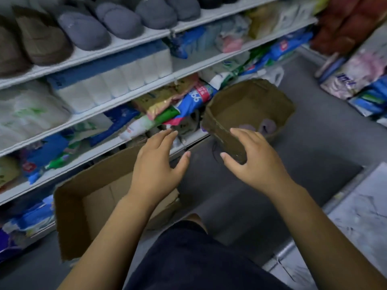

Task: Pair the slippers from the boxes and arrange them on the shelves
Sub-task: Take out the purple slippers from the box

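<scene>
Cardboard gives me the first worry. The far box [222,126] stands on the floor [314,143] by the foot of the shelving, and its rim is bent and sagging. It looks too limp to lean on. Deep in its far corner lies a pale grey-lilac slipper [269,126], with another soft lump beside it that is too blurred to name. The near box [71,216] sits open under my left arm. I see no slipper in the part of it that shows.

Both hands are empty, palms down, fingers spread and loose. My left hand [155,164] hovers between the near box and the lowest shelf edge. My right hand [257,162] is in front of the far box's near wall, and I cannot tell whether the thumb touches it.

I judge the slipper to be plush, very light, squashy, not slippery and not breakable. One hand should be enough. I would reach over the wall and close the fingers across the upper at its middle, or hook the thumb into the foot opening, so the sole does not fold.

Grey slippers [83,28] and brown slippers [41,36] stand on the top shelf [129,41], toes outward. That is where the pair belongs.
</scene>
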The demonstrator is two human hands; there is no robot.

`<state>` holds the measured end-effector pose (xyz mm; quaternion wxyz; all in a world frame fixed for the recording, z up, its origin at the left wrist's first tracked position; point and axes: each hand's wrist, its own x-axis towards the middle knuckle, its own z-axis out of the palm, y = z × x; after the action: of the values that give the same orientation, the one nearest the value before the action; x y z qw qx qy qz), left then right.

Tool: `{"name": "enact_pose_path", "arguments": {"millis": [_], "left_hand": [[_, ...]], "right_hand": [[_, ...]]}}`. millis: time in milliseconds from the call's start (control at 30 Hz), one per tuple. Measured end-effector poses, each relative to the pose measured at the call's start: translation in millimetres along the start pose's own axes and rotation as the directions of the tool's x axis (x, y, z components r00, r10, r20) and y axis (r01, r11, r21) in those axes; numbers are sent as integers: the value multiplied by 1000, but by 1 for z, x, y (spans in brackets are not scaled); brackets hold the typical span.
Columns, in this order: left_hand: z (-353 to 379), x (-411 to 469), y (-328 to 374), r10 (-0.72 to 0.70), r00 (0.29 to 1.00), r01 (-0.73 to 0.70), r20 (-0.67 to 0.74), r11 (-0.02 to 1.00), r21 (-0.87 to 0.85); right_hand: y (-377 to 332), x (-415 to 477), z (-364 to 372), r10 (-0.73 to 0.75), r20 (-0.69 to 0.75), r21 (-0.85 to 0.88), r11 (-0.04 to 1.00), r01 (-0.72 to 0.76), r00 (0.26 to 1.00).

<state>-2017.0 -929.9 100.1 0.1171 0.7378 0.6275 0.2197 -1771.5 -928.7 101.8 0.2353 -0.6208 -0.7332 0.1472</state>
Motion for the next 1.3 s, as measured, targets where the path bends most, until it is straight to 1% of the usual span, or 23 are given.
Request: {"name": "enact_pose_path", "arguments": {"millis": [100,200,267,433,533,700,800,867,967,1067,1133,1167,1200,1233,1267,1300], "left_hand": [[27,24,36,94,994,-95,59,996,2],[58,55,61,156,976,-165,154,985,45],[80,78,71,181,964,-198,194,978,67],[143,151,92,198,954,-217,225,974,63],[182,205,106,166,954,-186,250,981,56],[225,304,144,-8,951,-2,309,999,32],[250,354,153,-13,953,4,304,999,32],[269,377,152,-60,948,42,314,997,64],[297,395,143,-139,937,121,322,990,75],[329,396,126,-235,914,203,329,971,130],[352,386,119,-341,877,306,337,939,155],[366,377,119,-399,853,371,337,917,148],[379,368,121,-461,824,444,329,887,131],[396,355,123,-540,779,538,320,837,101],[413,342,129,-634,712,651,302,757,53],[428,333,140,-739,616,771,272,637,-17]], "right_hand": [[47,-10,-16,91,-47,5,996,-91,995],[88,-11,-28,192,-43,-5,981,-192,981],[115,-6,-35,240,-28,-11,971,-240,970],[191,31,-55,315,-13,-54,947,-316,949],[238,72,-71,341,36,-79,938,-337,939],[313,162,-103,352,124,-78,936,-345,928],[351,215,-107,352,169,-82,936,-343,920],[372,244,-102,369,208,-43,929,-369,906],[403,279,-83,379,335,-36,920,-390,863],[435,321,-57,352,524,-127,933,-338,775],[455,353,-34,300,644,-148,951,-270,703],[466,369,-21,277,692,-158,959,-236,666],[476,383,-8,242,726,-153,969,-192,643],[484,396,6,204,755,-143,979,-147,623],[492,408,20,171,785,-132,985,-108,596],[500,420,35,155,823,-132,988,-80,546]]}}
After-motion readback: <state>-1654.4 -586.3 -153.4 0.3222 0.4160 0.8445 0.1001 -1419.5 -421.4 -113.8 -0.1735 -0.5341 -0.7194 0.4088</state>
